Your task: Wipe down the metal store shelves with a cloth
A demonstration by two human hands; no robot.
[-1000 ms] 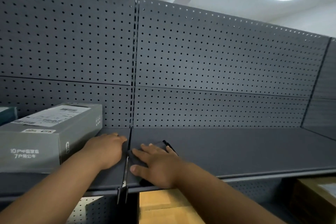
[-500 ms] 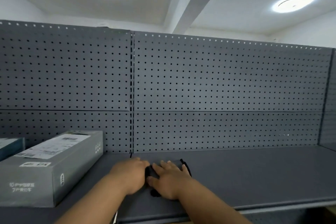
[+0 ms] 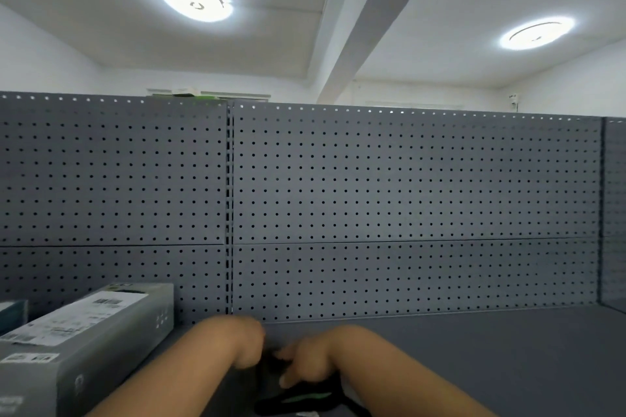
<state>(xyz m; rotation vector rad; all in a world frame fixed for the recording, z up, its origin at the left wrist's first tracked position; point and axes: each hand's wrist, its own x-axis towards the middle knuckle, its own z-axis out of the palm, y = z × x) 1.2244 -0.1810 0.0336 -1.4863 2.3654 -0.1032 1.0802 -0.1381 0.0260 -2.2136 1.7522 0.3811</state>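
The grey metal shelf (image 3: 474, 366) runs across the bottom of the head view, below a perforated back panel (image 3: 406, 196). A dark cloth (image 3: 298, 396) with a greenish mark lies on the shelf at the bottom centre, partly under my hands. My right hand (image 3: 311, 362) sits on the cloth with its fingers curled down and its thumb against the fabric. My left hand (image 3: 237, 342) is just left of the cloth, knuckles up and fingers bent downward. Motion blur hides whether the left fingers hold the cloth.
A long grey carton (image 3: 84, 342) with white labels lies on the shelf left of my left arm. Part of another box (image 3: 12, 313) shows at the far left edge. A slotted upright post (image 3: 229, 213) splits the back panel. The shelf's surface extends to the right.
The camera has tilted up, showing the ceiling and lights. My left hand moved right to meet the cloth, and my right hand's flat fingers curled onto it.
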